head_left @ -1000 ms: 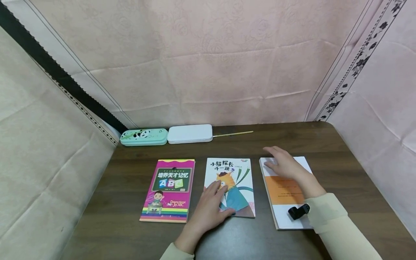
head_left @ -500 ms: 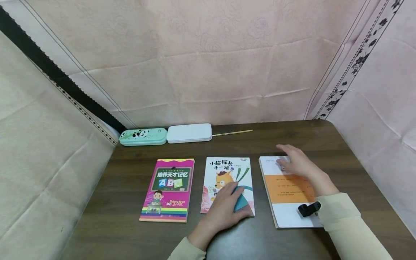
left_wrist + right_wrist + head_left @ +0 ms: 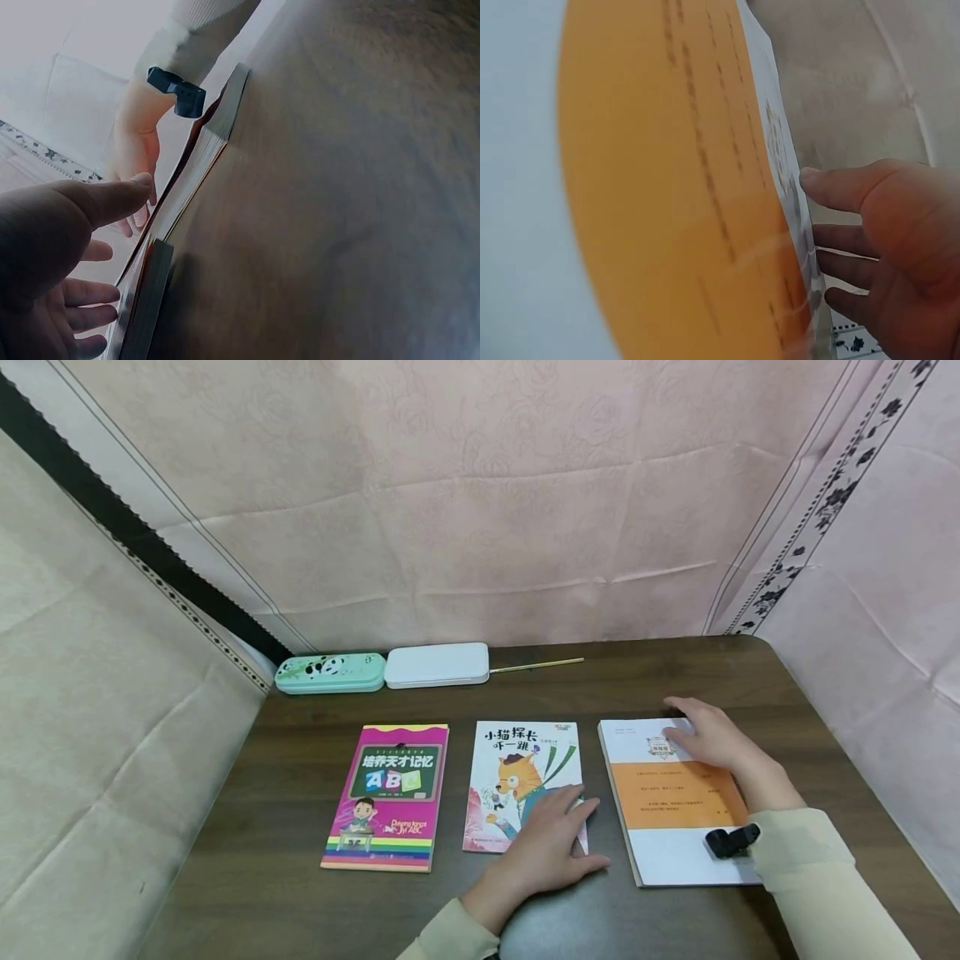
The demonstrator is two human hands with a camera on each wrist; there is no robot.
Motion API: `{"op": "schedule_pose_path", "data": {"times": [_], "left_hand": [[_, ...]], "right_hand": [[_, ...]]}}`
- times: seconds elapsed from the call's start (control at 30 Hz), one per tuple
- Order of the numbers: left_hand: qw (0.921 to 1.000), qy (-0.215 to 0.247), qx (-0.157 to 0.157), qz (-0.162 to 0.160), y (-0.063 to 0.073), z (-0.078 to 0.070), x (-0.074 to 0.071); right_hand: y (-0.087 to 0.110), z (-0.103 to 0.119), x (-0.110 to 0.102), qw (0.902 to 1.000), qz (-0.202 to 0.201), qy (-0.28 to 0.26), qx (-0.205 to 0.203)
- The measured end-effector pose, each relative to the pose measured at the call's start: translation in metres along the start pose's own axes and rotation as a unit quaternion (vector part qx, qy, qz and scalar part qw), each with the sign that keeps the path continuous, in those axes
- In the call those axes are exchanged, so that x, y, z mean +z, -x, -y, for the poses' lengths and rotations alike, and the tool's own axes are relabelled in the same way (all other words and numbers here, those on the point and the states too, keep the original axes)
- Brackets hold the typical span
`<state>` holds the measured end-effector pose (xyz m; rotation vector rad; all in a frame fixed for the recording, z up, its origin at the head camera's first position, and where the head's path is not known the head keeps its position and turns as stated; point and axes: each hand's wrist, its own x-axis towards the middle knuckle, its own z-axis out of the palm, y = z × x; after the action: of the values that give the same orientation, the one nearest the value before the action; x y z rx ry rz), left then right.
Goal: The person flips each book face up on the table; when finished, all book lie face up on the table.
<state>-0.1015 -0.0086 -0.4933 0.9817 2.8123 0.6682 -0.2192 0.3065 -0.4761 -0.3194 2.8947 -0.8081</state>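
Observation:
My left hand [image 3: 551,847] is over the lower right of a picture book [image 3: 517,777] with a cartoon cat on its cover, covering that corner. Its fingers are relaxed and slightly spread, as the left wrist view shows for the same hand [image 3: 45,255] beside the book's edge [image 3: 148,300]. My right hand [image 3: 723,747] is at the upper right corner of a white and orange book [image 3: 667,797]. In the right wrist view, that hand [image 3: 907,244] has loose fingers near the book's far edge, gripping nothing. Whether the fingertips touch the covers, I cannot tell.
A pink book [image 3: 386,810] lies left of the cat book. Along the back of the wooden table [image 3: 247,877] are a green panda pencil case [image 3: 330,674], a white case [image 3: 437,666] and a thin golden stick [image 3: 536,666]. Pale cloth [image 3: 480,527] hangs behind.
Both hands have moved right: the left across the cat book to its lower right corner, the right towards the outer edge of the white and orange book. The books stay in place.

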Motion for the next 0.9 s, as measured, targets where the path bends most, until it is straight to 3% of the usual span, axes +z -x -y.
{"op": "schedule_pose_path", "data": {"times": [0.33, 0.6, 0.9], "left_hand": [[0.999, -0.023, 0.035, 0.017, -0.011, -0.016, 0.006], [0.9968, -0.039, 0.063, 0.031, -0.015, -0.022, 0.014], [0.9972, -0.055, 0.049, 0.011, -0.018, -0.025, 0.018]], "right_hand": [[0.008, -0.021, -0.016, 0.9995, 0.01, 0.023, 0.018], [0.012, -0.023, -0.018, 0.9991, 0.02, 0.021, 0.032], [0.019, -0.03, -0.012, 0.9984, 0.002, 0.006, 0.055]]}}
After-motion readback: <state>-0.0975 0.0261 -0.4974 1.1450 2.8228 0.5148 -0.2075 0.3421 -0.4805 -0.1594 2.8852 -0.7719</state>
